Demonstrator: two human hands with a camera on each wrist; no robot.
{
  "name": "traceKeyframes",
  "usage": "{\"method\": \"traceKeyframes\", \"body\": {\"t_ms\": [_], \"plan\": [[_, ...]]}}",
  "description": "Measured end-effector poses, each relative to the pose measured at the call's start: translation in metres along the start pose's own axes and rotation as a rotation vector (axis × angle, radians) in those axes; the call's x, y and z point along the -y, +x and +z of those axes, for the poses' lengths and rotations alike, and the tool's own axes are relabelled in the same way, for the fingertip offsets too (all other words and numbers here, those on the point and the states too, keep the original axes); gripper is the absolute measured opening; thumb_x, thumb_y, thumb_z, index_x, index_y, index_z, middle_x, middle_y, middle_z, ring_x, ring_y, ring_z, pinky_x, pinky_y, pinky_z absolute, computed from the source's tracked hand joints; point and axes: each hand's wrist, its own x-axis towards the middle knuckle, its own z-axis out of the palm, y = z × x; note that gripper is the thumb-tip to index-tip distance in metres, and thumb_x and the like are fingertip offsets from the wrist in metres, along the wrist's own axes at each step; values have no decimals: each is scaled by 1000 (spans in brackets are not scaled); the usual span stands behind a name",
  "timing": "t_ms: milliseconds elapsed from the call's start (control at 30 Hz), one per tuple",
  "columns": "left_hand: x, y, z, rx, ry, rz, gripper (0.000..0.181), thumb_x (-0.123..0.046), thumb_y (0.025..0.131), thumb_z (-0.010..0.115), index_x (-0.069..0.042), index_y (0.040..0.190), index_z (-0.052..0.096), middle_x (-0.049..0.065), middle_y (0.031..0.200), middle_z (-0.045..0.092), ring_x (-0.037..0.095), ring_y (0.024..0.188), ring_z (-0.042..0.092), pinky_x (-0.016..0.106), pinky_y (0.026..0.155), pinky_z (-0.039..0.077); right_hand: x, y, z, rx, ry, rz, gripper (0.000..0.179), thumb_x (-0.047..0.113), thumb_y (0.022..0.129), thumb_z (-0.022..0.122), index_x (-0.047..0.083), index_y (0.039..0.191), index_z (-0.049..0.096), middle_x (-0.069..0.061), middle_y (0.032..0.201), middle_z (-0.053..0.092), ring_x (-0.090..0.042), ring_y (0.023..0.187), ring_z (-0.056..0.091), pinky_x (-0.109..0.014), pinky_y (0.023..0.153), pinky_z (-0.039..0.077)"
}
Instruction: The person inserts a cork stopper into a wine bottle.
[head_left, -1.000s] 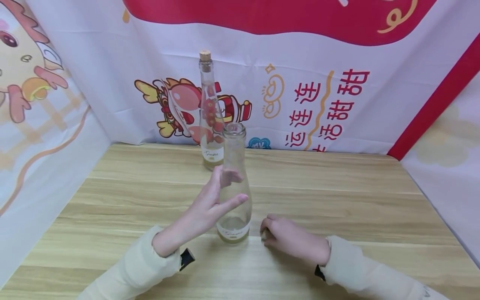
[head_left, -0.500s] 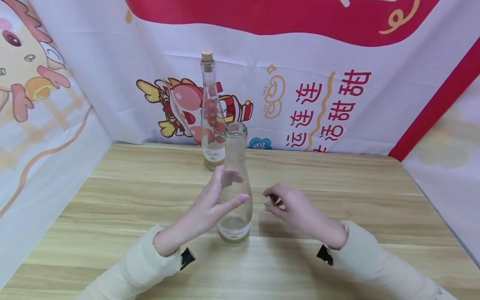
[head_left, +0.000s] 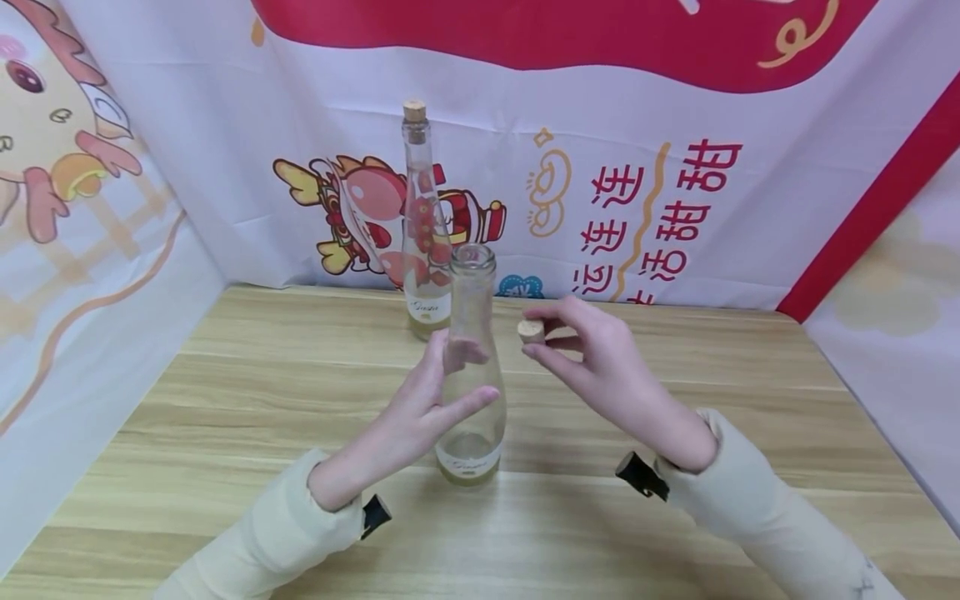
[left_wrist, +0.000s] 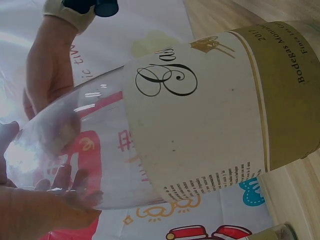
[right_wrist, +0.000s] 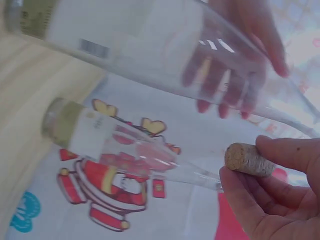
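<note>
A clear glass bottle (head_left: 472, 367) with a white and olive label (left_wrist: 200, 115) stands upright on the table, its mouth uncovered. My left hand (head_left: 420, 417) grips its body from the left, the thumb across the near side and the fingers behind the glass. To the right of the bottle, raised off the table, my right hand (head_left: 600, 350) pinches a cork (head_left: 531, 332) between thumb and fingers. In the right wrist view the cork (right_wrist: 249, 160) shows one bare end and lies apart from the bottle.
A second clear bottle (head_left: 426, 250), with a cork (head_left: 414, 111) in its mouth, stands behind and slightly left, near the back cloth (head_left: 525, 108). Printed cloth also lines both sides of the wooden table (head_left: 675, 400).
My right hand has lifted the cork from table height up and away, to about the level of the bottle's neck. The left hand and both bottles stay in place.
</note>
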Motion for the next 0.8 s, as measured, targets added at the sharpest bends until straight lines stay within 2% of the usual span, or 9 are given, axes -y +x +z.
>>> {"method": "traceKeyframes", "body": {"t_ms": [167,467,600,800], "plan": [[0,0,0,0,-6,4,53,-24,90,58,-8,129,27,10,125,46,23,119,42,50,101,32,13,9,-7,-67,25,-18,30,-4,76,69,-2,105,61,-8,98,63,-15,89,61,-20,72,52],[2,1,1,-12,-2,32,51,-19,89,59,-7,128,27,11,124,46,23,118,44,47,100,34,37,29,-20,-199,73,-158,29,-6,75,68,-6,104,62,-10,98,64,-13,87,62,-23,70,53],[2,0,1,-12,-4,26,51,-19,89,59,-7,127,27,10,123,47,23,117,44,47,100,34,48,35,-23,-226,96,-185,30,-8,75,67,-8,104,61,-12,100,64,-14,89,61,-24,70,53],[1,0,0,-8,-10,12,52,-19,89,59,-8,128,27,10,123,47,22,118,43,47,100,34,69,44,-26,-252,138,-238,29,-14,75,65,-15,102,58,-21,99,61,-19,88,61,-26,73,53]]}}
